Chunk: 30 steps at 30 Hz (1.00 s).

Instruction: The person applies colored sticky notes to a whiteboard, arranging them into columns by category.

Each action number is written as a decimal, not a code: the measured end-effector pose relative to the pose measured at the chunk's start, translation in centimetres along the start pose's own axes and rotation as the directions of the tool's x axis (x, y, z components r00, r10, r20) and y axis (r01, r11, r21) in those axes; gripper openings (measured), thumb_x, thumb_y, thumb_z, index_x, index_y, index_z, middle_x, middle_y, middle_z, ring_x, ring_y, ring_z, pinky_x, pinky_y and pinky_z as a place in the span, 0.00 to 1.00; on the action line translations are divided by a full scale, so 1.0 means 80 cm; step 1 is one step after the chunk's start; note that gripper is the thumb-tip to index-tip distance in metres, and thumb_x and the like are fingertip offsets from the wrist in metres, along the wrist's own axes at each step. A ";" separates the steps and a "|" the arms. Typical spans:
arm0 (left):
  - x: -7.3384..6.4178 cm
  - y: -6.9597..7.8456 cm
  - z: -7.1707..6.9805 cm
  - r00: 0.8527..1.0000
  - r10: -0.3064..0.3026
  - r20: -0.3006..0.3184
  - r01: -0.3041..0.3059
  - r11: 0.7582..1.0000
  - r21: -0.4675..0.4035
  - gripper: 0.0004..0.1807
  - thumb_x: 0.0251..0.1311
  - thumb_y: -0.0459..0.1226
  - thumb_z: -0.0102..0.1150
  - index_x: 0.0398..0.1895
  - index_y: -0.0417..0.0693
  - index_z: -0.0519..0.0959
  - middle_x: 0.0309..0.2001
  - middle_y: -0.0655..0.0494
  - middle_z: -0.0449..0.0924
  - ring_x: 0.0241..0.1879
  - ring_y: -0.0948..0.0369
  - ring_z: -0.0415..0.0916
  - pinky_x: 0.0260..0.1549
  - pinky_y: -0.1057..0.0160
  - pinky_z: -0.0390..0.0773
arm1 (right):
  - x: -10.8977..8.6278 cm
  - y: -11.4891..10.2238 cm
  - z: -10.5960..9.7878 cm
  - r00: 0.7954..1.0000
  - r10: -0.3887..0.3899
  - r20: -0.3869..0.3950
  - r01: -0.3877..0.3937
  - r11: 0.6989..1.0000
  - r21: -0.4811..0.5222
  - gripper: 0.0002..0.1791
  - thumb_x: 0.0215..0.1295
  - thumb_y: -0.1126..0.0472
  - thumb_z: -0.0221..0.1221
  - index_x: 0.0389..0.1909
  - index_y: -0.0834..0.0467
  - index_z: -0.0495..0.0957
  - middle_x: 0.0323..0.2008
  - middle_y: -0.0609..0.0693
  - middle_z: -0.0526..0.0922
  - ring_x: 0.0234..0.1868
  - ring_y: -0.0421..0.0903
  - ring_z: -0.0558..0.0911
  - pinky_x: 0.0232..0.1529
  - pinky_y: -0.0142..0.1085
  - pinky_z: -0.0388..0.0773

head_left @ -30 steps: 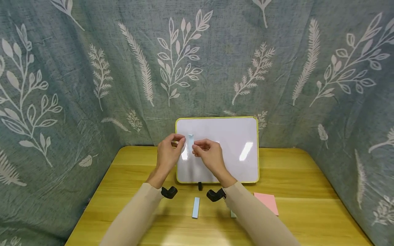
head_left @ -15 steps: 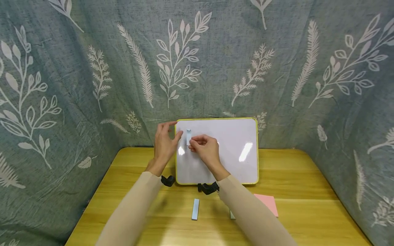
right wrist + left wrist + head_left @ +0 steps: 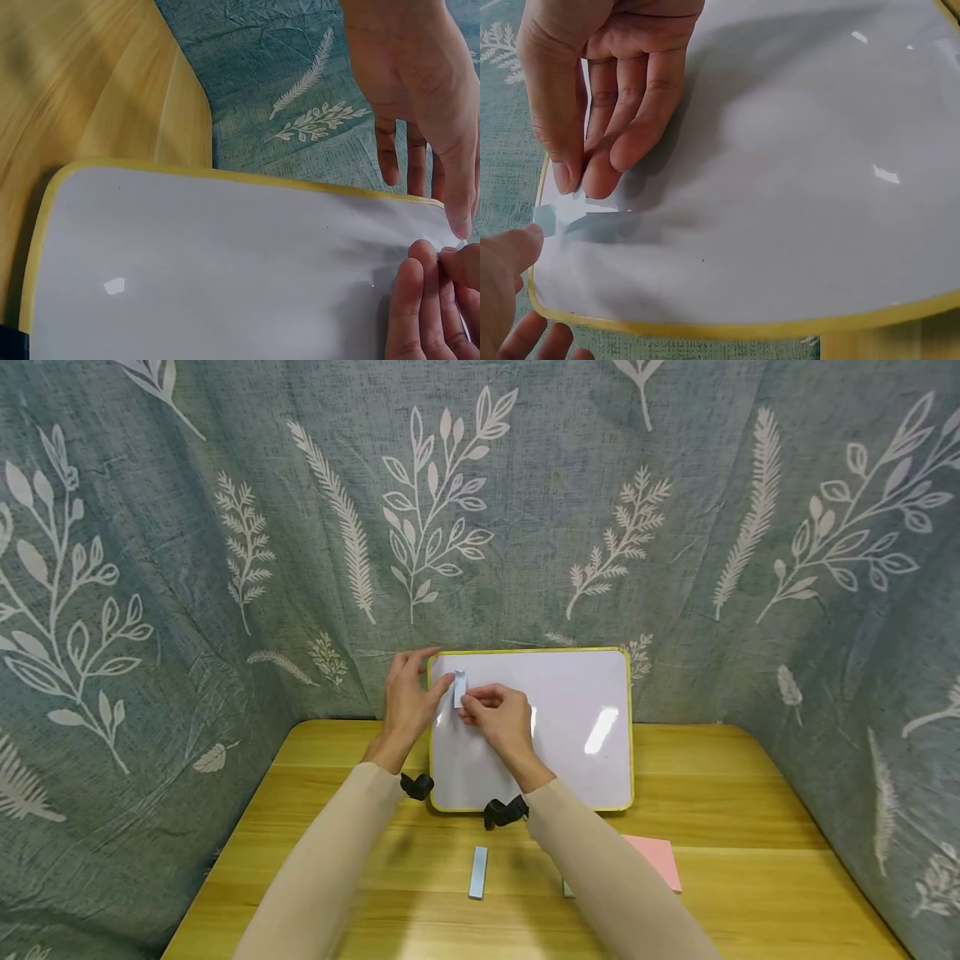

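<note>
1. Blue-green cloth backdrop [image 3: 540, 485] with white leafy prints, kinda wrinkly, fills the top and both sides of the frame.
2. Yellowish wood-grain table [image 3: 727, 793] across the bottom.
3. Glossy whiteboard [image 3: 577, 693], rounded corners, yellow rim, just below centre frame.
4. Left hand [image 3: 408, 706], at the board's upper-left corner: fingers extended, gripping nothing, thumb tip right at the top end of the pale blue paper strip [image 3: 460, 687].
5. Right hand [image 3: 501, 722], centre frame, pinching that strip's lower end.
6. Flat pink paper [image 3: 658, 862], lower right, partly behind a beige sleeve [image 3: 607, 877].
7. Slim blue rectangle [image 3: 478, 872], bottom centre.
8. Strip itself: over the board's upper left, top edge kinked.
</note>
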<state>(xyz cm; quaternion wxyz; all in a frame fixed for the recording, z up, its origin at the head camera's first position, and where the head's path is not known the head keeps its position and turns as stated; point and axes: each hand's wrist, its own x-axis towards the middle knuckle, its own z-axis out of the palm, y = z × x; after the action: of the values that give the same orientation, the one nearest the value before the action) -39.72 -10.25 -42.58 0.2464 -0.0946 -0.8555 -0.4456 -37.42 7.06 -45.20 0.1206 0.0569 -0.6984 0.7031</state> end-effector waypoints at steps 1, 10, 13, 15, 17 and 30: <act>0.001 0.001 0.001 1.000 0.000 0.001 0.000 1.000 0.000 0.29 0.79 0.43 0.78 0.78 0.52 0.84 0.74 0.41 0.77 0.67 0.40 0.82 0.66 0.39 0.85 | 0.001 0.000 0.000 1.000 -0.001 -0.003 0.001 1.000 0.000 0.07 0.76 0.68 0.76 0.49 0.67 0.93 0.39 0.64 0.97 0.32 0.42 0.97 0.41 0.37 0.96; 0.010 0.003 0.009 1.000 -0.001 0.001 0.001 1.000 0.024 0.27 0.78 0.44 0.78 0.77 0.53 0.85 0.73 0.42 0.79 0.65 0.41 0.82 0.66 0.41 0.83 | 0.009 0.001 0.001 1.000 0.000 -0.012 0.000 1.000 0.004 0.06 0.76 0.68 0.76 0.47 0.67 0.93 0.35 0.60 0.97 0.31 0.41 0.97 0.40 0.36 0.96; 0.012 0.003 0.012 1.000 0.008 -0.008 -0.007 0.999 0.032 0.27 0.78 0.43 0.79 0.76 0.53 0.86 0.72 0.41 0.80 0.67 0.40 0.82 0.69 0.40 0.82 | 0.011 0.001 0.002 1.000 0.003 -0.020 -0.003 1.000 0.002 0.05 0.75 0.69 0.76 0.46 0.67 0.93 0.34 0.58 0.97 0.31 0.42 0.97 0.40 0.36 0.95; 0.013 0.003 0.013 1.000 0.009 -0.011 -0.009 1.000 0.030 0.26 0.78 0.43 0.79 0.75 0.54 0.86 0.71 0.42 0.80 0.70 0.40 0.82 0.71 0.40 0.81 | 0.010 0.000 0.002 1.000 0.000 -0.023 0.000 1.000 -0.004 0.05 0.75 0.69 0.76 0.46 0.67 0.93 0.35 0.60 0.97 0.31 0.42 0.97 0.40 0.35 0.95; 0.014 0.003 0.014 1.000 0.007 -0.013 -0.007 1.000 0.028 0.26 0.77 0.43 0.79 0.75 0.54 0.87 0.71 0.43 0.81 0.71 0.40 0.81 0.73 0.40 0.81 | 0.008 -0.001 0.002 1.000 -0.011 -0.022 0.011 1.000 -0.026 0.05 0.75 0.69 0.76 0.47 0.67 0.93 0.37 0.64 0.97 0.32 0.41 0.97 0.40 0.35 0.95; 0.015 0.004 0.019 0.999 0.002 -0.033 -0.002 1.000 0.006 0.25 0.76 0.42 0.81 0.72 0.53 0.88 0.67 0.43 0.82 0.68 0.40 0.82 0.72 0.40 0.82 | 0.003 0.003 0.005 0.997 -0.068 -0.040 0.063 0.992 -0.111 0.05 0.75 0.69 0.77 0.48 0.65 0.94 0.39 0.63 0.97 0.36 0.47 0.98 0.40 0.34 0.95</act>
<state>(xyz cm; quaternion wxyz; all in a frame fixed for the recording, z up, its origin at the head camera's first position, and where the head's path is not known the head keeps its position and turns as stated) -41.16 -8.90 -42.50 0.2614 -0.0872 -0.8524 -0.4444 -37.71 6.70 -45.37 0.1618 0.0578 -0.7310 0.6604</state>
